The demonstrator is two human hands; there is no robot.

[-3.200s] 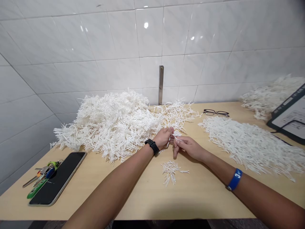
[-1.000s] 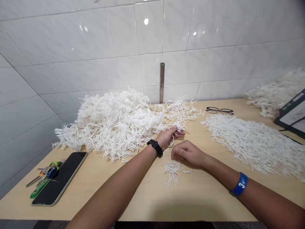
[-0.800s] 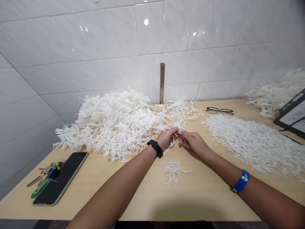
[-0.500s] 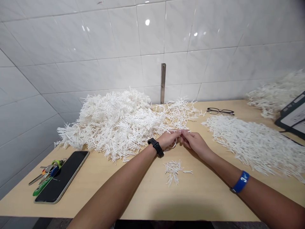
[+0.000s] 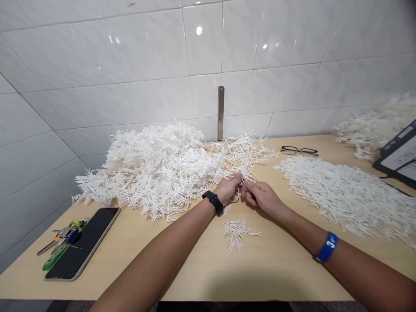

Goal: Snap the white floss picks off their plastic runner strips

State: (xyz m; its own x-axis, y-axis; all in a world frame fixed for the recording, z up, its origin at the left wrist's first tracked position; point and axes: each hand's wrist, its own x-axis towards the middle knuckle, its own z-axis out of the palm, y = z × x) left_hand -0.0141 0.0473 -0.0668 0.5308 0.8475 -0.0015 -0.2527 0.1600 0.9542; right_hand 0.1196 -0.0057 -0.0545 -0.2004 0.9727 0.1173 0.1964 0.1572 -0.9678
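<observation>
My left hand (image 5: 229,188), with a black watch band at the wrist, is closed in a pinch on thin white strands. Close beside it, my right hand (image 5: 261,196) pinches at the same strands, its thumb and forefinger pressed together. Both hands are just above the table, fingertips almost touching. Behind and to the left rises a big heap of white strands (image 5: 156,164). A looser bunch of strands (image 5: 245,149) lies beyond my fingertips. Nearer me sits a small pile of short white pieces (image 5: 236,232). The exact ends of the held strands are hidden by my fingers.
Flat on the right spreads a wide layer of white strands (image 5: 344,195), with another heap (image 5: 380,123) behind it. Eyeglasses (image 5: 299,151) rest near the tiled wall. A dark-framed device (image 5: 399,156) stands far right. A phone (image 5: 82,245) and keys (image 5: 63,236) lie left.
My hands have come slightly apart at the fingertips and shifted a little left. The view has moved slightly; the piles look the same.
</observation>
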